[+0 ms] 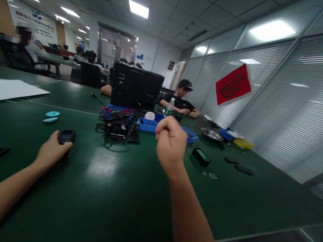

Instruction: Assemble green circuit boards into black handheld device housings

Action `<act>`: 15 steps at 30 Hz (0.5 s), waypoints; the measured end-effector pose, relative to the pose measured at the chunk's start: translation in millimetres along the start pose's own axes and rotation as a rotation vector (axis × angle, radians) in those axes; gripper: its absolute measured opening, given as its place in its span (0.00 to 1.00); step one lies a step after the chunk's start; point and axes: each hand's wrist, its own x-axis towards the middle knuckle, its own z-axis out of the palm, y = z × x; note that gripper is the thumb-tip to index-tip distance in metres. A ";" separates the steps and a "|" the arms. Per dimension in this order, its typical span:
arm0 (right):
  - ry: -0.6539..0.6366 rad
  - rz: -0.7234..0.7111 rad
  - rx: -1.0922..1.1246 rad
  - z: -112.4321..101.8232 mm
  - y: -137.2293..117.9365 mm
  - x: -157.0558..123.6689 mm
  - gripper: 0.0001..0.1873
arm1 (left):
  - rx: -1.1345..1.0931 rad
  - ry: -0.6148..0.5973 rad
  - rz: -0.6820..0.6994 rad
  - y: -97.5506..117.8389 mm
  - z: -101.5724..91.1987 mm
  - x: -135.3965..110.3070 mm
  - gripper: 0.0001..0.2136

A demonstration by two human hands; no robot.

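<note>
near left: left hand (pixel 52 149) clasping a black handheld device (pixel 67 137) above the green table (pixel 128 199). near right: right hand (pixel 171 145), raised, curled into a fist. farther: blue tray (pixel 148 127). far: black monitor (pixel 137 88), back turned.

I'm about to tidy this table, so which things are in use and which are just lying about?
In use:
black handheld device, in the left grip
right grip is curled; any contents can't be seen

Apparently just lying about:
white ball
metal bowl
black box with green panel
water bottle
</note>
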 end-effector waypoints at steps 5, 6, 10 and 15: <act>-0.569 0.370 -0.312 38.6 85.9 -69.4 0.11 | 0.002 -0.139 -0.041 9.2 -4.6 -5.7 0.34; -0.645 0.434 -0.377 41.8 98.7 -83.3 0.11 | 0.006 -0.145 -0.039 11.0 -5.1 -7.1 0.34; -0.744 0.443 -0.495 41.0 124.2 -110.0 0.11 | 0.014 -0.168 -0.017 16.5 -4.2 -12.9 0.34; -0.751 0.490 -0.470 36.2 127.0 -103.5 0.11 | 0.007 -0.182 0.018 21.2 4.5 -18.9 0.34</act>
